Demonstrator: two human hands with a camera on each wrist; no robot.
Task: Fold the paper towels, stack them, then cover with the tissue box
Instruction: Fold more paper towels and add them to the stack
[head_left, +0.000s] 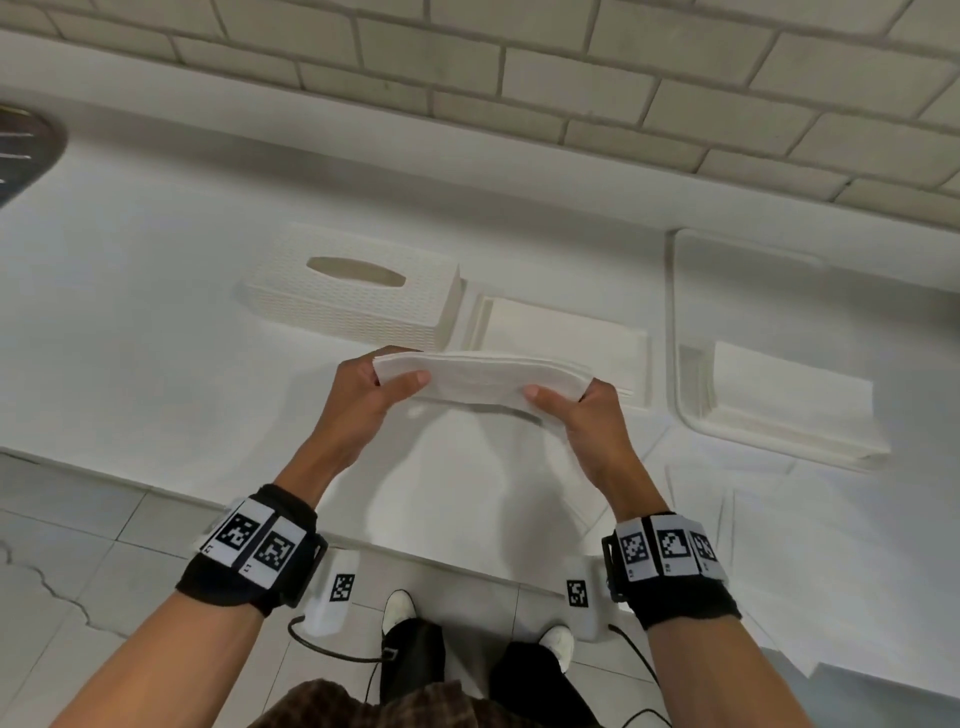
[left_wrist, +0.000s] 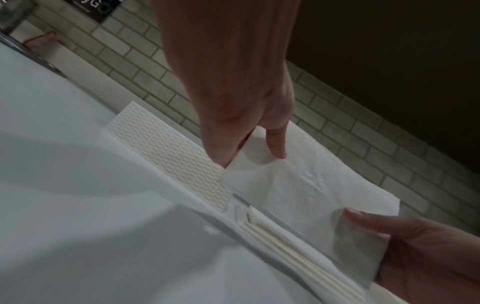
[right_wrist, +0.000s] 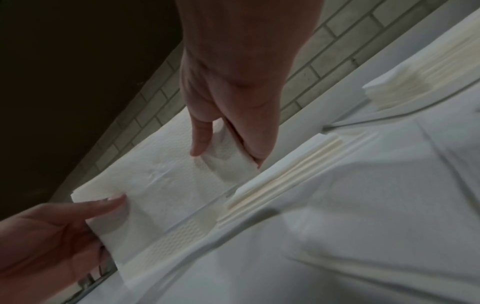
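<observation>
A folded white paper towel (head_left: 480, 382) hangs in the air above the counter, held level between both hands. My left hand (head_left: 376, 387) pinches its left end, thumb on top. My right hand (head_left: 571, 400) pinches the right end the same way. The wrist views show the same towel (left_wrist: 298, 185) (right_wrist: 161, 185) with a thumb over it and fingers under it at each end. Just behind it lies a stack of folded towels (head_left: 561, 332) on a low base. The white textured tissue box cover (head_left: 353, 301) stands left of that stack.
A white tray (head_left: 685, 415) at the right holds a pile of unfolded towels (head_left: 789, 410). More sheets lie at the counter's front right corner (head_left: 831, 597). A brick wall runs along the back. A dark round object (head_left: 26, 145) sits at far left.
</observation>
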